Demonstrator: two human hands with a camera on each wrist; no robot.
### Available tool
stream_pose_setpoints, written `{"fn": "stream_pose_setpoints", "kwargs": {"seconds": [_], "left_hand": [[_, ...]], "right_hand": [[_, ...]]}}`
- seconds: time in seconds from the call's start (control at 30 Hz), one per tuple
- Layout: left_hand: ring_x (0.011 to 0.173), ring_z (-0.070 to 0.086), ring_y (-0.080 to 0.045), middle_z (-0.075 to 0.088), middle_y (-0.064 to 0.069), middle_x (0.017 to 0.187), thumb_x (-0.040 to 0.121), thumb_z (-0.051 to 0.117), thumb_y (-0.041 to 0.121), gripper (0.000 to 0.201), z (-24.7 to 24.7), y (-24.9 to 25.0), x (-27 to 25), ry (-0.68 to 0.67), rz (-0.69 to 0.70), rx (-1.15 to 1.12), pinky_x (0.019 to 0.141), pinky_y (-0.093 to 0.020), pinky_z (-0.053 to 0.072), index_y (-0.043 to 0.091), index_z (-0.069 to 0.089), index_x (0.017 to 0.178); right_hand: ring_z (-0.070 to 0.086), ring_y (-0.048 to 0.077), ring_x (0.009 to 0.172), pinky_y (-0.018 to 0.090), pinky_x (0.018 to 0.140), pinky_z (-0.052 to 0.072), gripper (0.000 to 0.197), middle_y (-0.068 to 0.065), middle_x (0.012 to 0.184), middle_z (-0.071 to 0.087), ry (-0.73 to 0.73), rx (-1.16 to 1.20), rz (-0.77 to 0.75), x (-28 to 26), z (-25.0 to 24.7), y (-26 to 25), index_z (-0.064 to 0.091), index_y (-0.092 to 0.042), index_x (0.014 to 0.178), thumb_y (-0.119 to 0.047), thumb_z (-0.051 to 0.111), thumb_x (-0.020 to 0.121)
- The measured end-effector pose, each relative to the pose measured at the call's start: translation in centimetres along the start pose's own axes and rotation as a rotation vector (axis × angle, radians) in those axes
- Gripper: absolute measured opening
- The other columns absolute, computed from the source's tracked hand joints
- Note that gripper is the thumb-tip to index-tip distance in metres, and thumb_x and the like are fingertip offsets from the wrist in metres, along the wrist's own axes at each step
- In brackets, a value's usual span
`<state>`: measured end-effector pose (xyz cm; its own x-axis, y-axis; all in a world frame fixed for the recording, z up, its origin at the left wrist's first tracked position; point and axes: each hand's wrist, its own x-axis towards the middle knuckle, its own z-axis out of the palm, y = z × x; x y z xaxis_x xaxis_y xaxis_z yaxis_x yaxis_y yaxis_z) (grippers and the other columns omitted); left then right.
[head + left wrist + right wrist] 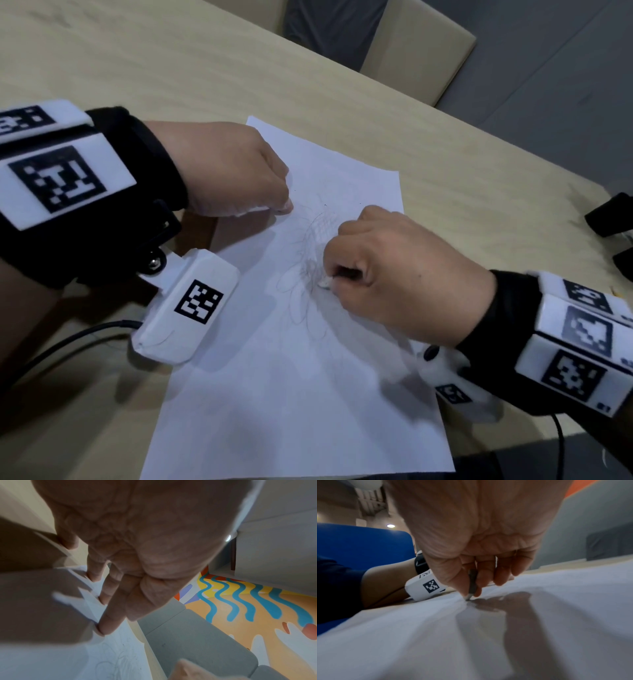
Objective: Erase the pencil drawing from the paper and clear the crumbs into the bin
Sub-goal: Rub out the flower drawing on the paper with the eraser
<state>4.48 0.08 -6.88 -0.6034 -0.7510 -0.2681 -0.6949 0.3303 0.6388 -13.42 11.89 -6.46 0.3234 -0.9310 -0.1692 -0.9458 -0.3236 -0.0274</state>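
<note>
Eraser tip on the pencil scribble, sheet pinned flat on the tabletop.

The paper [294, 359] lies on the wooden tabletop [171, 68], its pencil drawing [308, 267] near the middle. The right hand [400, 277] pinches an eraser [325, 283] whose white tip touches the scribble; the right wrist view alone shows its dark body [473, 580] between thumb and fingers. The left hand [222, 168] presses on the sheet's far left edge; only the left wrist view shows straight fingertips [102, 627] touching paper, plus a patterned floor [257, 608].
</note>
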Motion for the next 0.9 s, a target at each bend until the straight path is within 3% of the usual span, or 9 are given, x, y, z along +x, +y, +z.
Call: {"fn": "stream_pose_setpoints", "kwargs": {"seconds": [0.13,0.27,0.37,0.43,0.6,0.77,0.9], "left_hand": [[0.119,0.06,-0.017,0.073,0.003,0.112,0.06,0.054,0.051,0.03,0.0,0.0,0.0,-0.006,0.008,-0.005,0.104,-0.048,0.045,0.031,0.074,0.071],[0.117,0.06,-0.018,0.071,0.002,0.117,0.061,0.053,0.051,0.042,0.0,0.1,0.1,0.01,-0.004,0.014,0.104,-0.048,0.045,0.025,0.077,0.082],[0.117,0.06,-0.017,0.072,0.003,0.115,0.071,0.061,0.05,0.023,0.0,-0.2,0.1,0.004,-0.002,0.0,0.104,-0.049,0.045,0.03,0.072,0.068],[0.118,0.06,-0.017,0.072,0.003,0.115,0.068,0.06,0.051,0.023,-0.1,0.0,0.0,0.005,-0.001,0.002,0.104,-0.049,0.045,0.031,0.069,0.062],[0.115,0.062,-0.017,0.072,0.002,0.116,0.06,0.054,0.052,0.036,0.0,0.1,-0.1,0.011,-0.001,0.002,0.103,-0.049,0.045,0.026,0.074,0.075],[0.118,0.06,-0.018,0.072,0.002,0.116,0.066,0.057,0.051,0.023,-0.1,0.1,-0.2,0.007,0.008,0.011,0.103,-0.049,0.045,0.032,0.069,0.063],[0.119,0.06,-0.017,0.072,0.002,0.114,0.062,0.053,0.051,0.022,-0.1,0.3,-0.3,-0.001,0.02,0.009,0.103,-0.049,0.045,0.035,0.068,0.055]], "right_hand": [[0.045,0.024,0.071,0.043,0.065,0.046,0.011,-0.006,0.063,0.051,-0.036,0.028,-0.05,-0.2,0.3,-0.5,0.055,-0.018,0.067,-0.02,0.05,0.077],[0.045,0.024,0.072,0.042,0.064,0.046,0.013,-0.007,0.064,0.051,0.01,-0.007,0.005,0.1,-0.1,-0.1,0.056,-0.02,0.067,-0.022,0.047,0.076],[0.043,0.022,0.072,0.041,0.065,0.046,0.013,-0.007,0.064,0.049,-0.017,0.039,-0.04,0.0,0.3,-0.5,0.056,-0.02,0.067,-0.023,0.048,0.077],[0.044,0.022,0.072,0.041,0.065,0.046,0.013,-0.007,0.065,0.05,-0.009,0.026,-0.026,0.0,0.3,-0.5,0.057,-0.021,0.068,-0.023,0.048,0.077],[0.045,0.023,0.073,0.041,0.065,0.046,0.011,-0.008,0.065,0.05,-0.003,0.041,-0.055,0.1,0.2,-0.7,0.058,-0.021,0.069,-0.022,0.053,0.078],[0.045,0.023,0.073,0.041,0.064,0.046,0.012,-0.007,0.064,0.05,0.037,-0.009,0.002,0.3,0.1,-0.3,0.057,-0.02,0.067,-0.022,0.049,0.076],[0.044,0.023,0.072,0.041,0.064,0.045,0.01,-0.007,0.064,0.049,-0.004,0.024,-0.057,0.0,0.4,-0.9,0.056,-0.02,0.067,-0.021,0.052,0.076]]}}
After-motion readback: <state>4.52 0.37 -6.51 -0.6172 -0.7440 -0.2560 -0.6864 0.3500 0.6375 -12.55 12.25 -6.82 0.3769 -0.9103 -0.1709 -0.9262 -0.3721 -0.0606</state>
